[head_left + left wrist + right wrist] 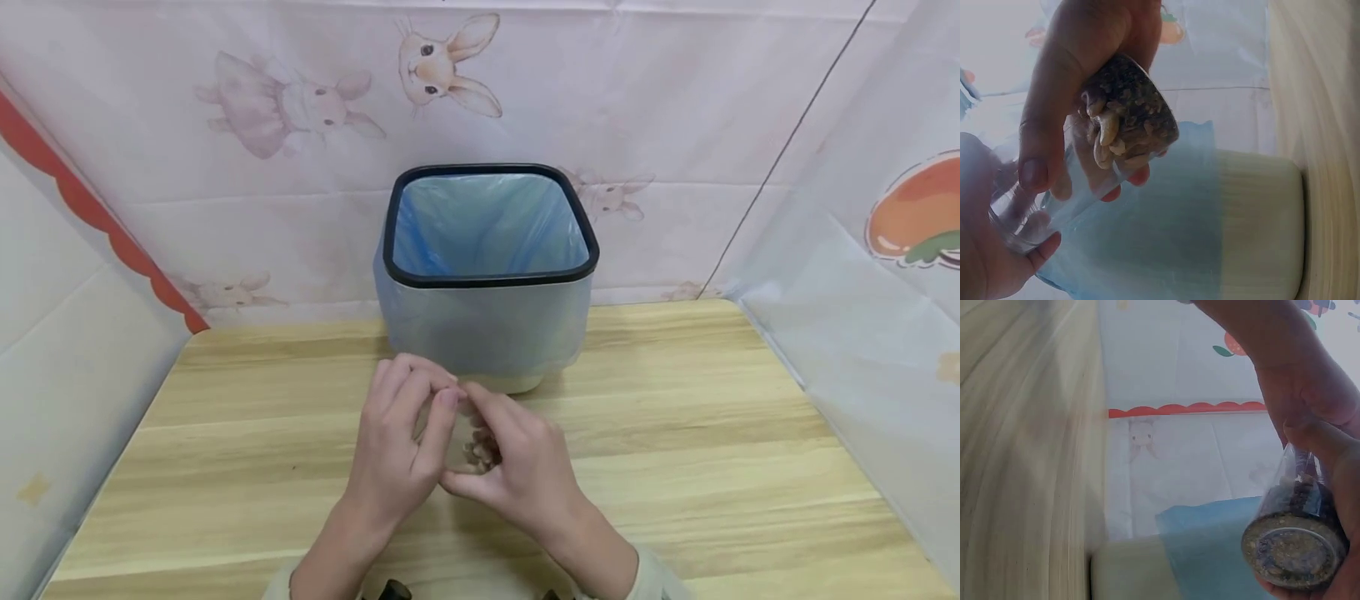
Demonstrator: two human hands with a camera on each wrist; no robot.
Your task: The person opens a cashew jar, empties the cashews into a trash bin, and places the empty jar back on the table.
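Both hands meet at a clear jar (1129, 119) in front of the bin. Cashews (1107, 128) and dark crumbly bits lie towards its base. In the head view the jar is mostly hidden, with some nuts (483, 450) showing between the hands. My right hand (528, 462) grips the jar's body, thumb on the near side and fingers round the far side. Curled fingers of my left hand (401, 425) hold the jar's other end, at its rim. The tilted jar (1297, 531) turns its round base towards the right wrist camera. Whether a lid is on cannot be seen.
A bin (487, 325) with a black rim and a pale blue liner (491, 217) stands just beyond the hands, at the back of the wooden table (690, 467). Sheets printed with rabbits (442, 67) and fruit hang behind and at the sides.
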